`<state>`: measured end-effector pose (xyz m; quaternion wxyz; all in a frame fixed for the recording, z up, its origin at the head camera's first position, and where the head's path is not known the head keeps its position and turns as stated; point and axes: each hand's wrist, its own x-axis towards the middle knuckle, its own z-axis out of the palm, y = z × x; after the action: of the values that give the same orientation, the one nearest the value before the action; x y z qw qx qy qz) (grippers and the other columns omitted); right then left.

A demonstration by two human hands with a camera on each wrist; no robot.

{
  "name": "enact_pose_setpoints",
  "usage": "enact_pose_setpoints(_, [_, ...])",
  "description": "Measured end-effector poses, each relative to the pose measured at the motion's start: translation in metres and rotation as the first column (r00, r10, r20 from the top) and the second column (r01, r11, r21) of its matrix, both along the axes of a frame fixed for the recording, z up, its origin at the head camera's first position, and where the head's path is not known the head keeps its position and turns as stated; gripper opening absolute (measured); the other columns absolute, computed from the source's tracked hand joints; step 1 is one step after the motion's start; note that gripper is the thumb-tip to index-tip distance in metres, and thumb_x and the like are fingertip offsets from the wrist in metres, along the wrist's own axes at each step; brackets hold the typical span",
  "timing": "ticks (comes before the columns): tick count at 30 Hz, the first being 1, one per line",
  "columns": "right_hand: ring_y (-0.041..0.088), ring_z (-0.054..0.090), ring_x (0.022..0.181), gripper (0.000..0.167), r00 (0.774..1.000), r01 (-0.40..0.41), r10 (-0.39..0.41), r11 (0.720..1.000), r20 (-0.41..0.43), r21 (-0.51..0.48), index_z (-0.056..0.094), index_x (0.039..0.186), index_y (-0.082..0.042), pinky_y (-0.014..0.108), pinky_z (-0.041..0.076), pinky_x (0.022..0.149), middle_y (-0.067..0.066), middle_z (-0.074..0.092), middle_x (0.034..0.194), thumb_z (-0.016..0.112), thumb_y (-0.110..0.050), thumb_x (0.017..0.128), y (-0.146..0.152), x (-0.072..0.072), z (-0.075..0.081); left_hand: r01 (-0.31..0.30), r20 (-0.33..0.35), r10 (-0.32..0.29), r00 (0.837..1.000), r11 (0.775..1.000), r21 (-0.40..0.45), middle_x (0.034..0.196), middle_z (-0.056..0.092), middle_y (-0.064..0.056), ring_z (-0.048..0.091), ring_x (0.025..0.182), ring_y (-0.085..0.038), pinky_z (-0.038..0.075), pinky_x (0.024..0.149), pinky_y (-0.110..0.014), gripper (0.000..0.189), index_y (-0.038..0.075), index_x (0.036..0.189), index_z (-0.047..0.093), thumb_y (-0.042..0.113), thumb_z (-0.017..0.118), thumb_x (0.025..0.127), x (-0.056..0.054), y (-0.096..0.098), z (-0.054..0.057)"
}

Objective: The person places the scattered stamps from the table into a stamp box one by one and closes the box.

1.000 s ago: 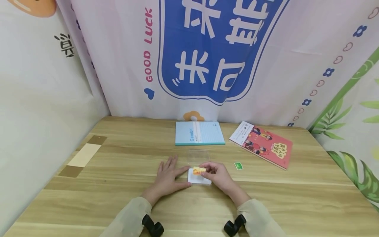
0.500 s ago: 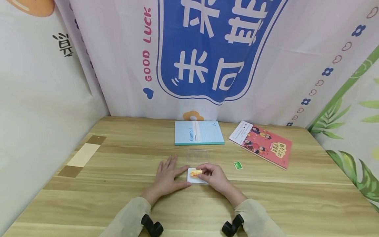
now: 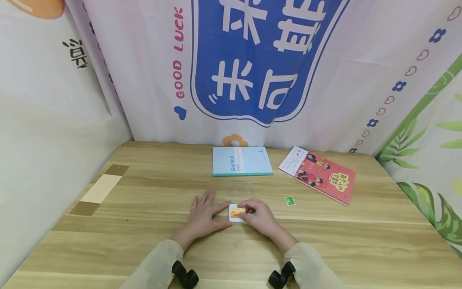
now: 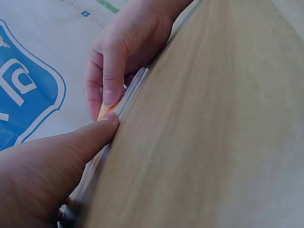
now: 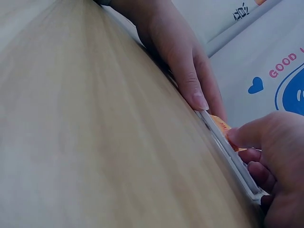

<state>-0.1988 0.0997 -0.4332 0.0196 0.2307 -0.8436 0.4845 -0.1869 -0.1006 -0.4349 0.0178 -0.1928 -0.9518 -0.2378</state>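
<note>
A small flat white square case (image 3: 232, 219) lies on the table in front of me. My left hand (image 3: 203, 220) rests flat on the wood with fingers spread, its thumb and index finger touching the case's left edge. With thumb and fingers my right hand (image 3: 261, 217) pinches a small yellow-orange printed paper piece (image 3: 237, 212), like a sticker, by its right end over the case top. The left wrist view shows this orange paper (image 4: 109, 107) low against the white case (image 4: 131, 89). My right fingers hide part of the piece and the case's right side.
A clear plastic lid (image 3: 241, 190) lies just behind the case. To the right is a small green sticker-like piece (image 3: 290, 201). A blue notebook (image 3: 242, 161) and a red book (image 3: 323, 175) lie farther back. A brown-and-cream strip (image 3: 100, 190) is at the left.
My right hand has moved slightly left and brought the yellow-orange piece from a tilt to flatter over the white case. My left hand has stayed in place.
</note>
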Motion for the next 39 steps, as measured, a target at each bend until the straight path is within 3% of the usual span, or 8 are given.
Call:
enact_pose_setpoints(7, [0.013, 0.046, 0.068, 0.018, 0.998, 0.029, -0.028, 0.999, -0.049, 0.026, 0.066, 0.089, -0.006, 0.024, 0.04, 0.061, -0.003, 0.049, 0.073, 0.068, -0.004, 0.07, 0.0003, -0.0002, -0.0002, -0.004, -0.002, 0.004, 1.0, 1.0, -0.01, 0.14, 0.014, -0.018, 0.003, 0.127, -0.033, -0.003, 0.094, -0.055, 0.064, 0.031, 0.123, 0.049, 0.066, 0.049, 0.07, 0.0001, 0.0001, 0.0004])
enact_pose_setpoints(39, [0.013, 0.042, 0.067, 0.019, 0.997, 0.053, -0.048, 0.995, -0.066, 0.081, 0.067, 0.09, -0.005, 0.024, 0.037, 0.058, 0.0, 0.046, 0.075, 0.069, -0.008, 0.071, -0.0035, 0.0015, -0.0015, -0.017, -0.017, 0.017, 1.0, 1.0, -0.014, 0.139, 0.015, -0.018, 0.003, 0.127, -0.034, -0.002, 0.094, -0.055, 0.063, 0.03, 0.124, 0.048, 0.064, 0.052, 0.07, 0.0012, 0.0021, 0.001])
